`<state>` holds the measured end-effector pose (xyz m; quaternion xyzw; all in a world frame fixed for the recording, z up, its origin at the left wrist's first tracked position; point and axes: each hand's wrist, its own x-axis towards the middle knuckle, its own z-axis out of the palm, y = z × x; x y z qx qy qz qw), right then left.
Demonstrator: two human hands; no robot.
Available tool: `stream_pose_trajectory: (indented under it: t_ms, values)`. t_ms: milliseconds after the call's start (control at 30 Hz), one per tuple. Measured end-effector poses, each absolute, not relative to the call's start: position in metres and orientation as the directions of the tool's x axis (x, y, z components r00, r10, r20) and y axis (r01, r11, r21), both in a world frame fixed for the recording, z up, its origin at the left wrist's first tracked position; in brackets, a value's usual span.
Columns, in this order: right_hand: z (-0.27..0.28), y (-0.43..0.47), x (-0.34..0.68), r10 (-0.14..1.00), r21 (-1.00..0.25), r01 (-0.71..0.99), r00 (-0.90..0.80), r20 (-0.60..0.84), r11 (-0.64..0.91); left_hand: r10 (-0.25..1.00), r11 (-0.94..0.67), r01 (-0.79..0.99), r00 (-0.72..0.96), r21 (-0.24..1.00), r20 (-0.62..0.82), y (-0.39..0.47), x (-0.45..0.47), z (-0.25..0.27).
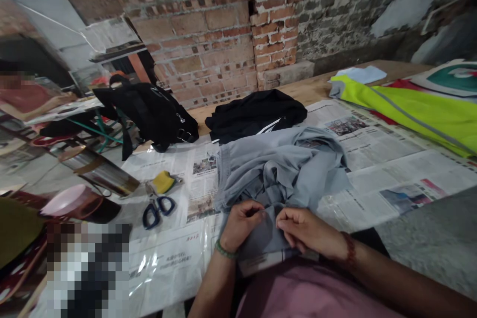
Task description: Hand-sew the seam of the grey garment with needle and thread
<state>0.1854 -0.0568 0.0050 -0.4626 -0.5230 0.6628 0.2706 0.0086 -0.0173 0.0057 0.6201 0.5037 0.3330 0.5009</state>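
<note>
A crumpled grey garment (276, 164) lies on the table in front of me, and its near edge hangs toward my lap. My left hand (244, 223) is closed in a pinch on that near part of the cloth, with thumb and forefinger together. Just to its right, my right hand (307, 228) is pinched shut at the same stretch of fabric. Whatever sits between the right fingertips is too small to make out. Scissors with dark blue handles (158, 208) lie left of the garment, beside a small yellow and green item (164, 182).
Newspaper (175, 258) under shiny plastic covers the table. Black clothing (257, 114) and a black bag (152, 114) lie behind. A steel flask (100, 171) and pink-lidded cup (80, 203) stand left. A neon yellow garment (413, 114) and iron (452, 78) are right. Another person (26, 94) sits far left.
</note>
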Motion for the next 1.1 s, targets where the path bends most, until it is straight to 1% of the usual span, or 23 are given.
stream_pose_trajectory:
  t_ms: [200,733,900,1100]
  values:
    - [-0.005,-0.055,0.176,0.862,-0.937,0.161,-0.368,-0.348,-0.31,0.972,-0.052,0.31,0.236,0.949,-0.023,-0.018,0.007,0.001]
    - [-0.002,-0.05,0.171,0.865,-0.927,0.172,-0.336,-0.373,-0.333,0.947,-0.221,0.405,0.305,0.887,0.097,-0.016,0.007,-0.001]
    - [0.001,-0.049,0.167,0.901,-0.94,0.202,-0.287,-0.325,-0.275,0.947,-0.228,0.39,0.304,0.892,0.109,-0.016,0.007,-0.001]
    - [-0.004,-0.044,0.164,0.932,-0.956,0.229,-0.269,-0.244,-0.184,0.925,-0.271,0.398,0.358,0.876,0.123,-0.018,0.011,0.002]
